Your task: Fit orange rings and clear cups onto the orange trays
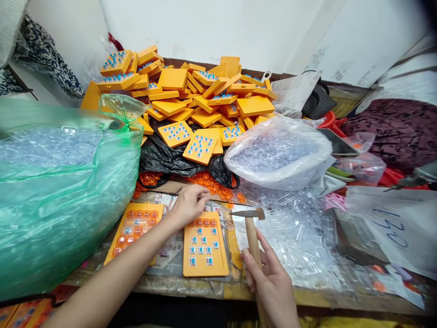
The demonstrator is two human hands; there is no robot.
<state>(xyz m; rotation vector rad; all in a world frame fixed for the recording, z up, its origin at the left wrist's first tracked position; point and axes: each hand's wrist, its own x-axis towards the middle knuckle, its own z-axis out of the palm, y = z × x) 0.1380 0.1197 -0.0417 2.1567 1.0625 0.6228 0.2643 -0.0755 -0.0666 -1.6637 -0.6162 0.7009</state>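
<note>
My right hand (269, 278) is wrapped round the wooden handle of a hammer (251, 228), its metal head upright near the bench's middle. My left hand (191, 204) hovers at the top edge of a yellow panel (205, 269), its fingers curled together; what they hold, if anything, is too small to name. That panel lies flat with a row of orange rings along its top and several blue-and-clear pieces below. Partly under my left forearm, another yellow panel (131, 212) carries rows of orange rings with clear covers.
Yellow panels (173, 78) are piled at the back. A green bag (68, 200) of clear pieces bulges at left; a white bag (280, 150) stands right of centre. Loose orange rings (211, 184) lie behind my left hand, loose clear parts (300, 241) at right.
</note>
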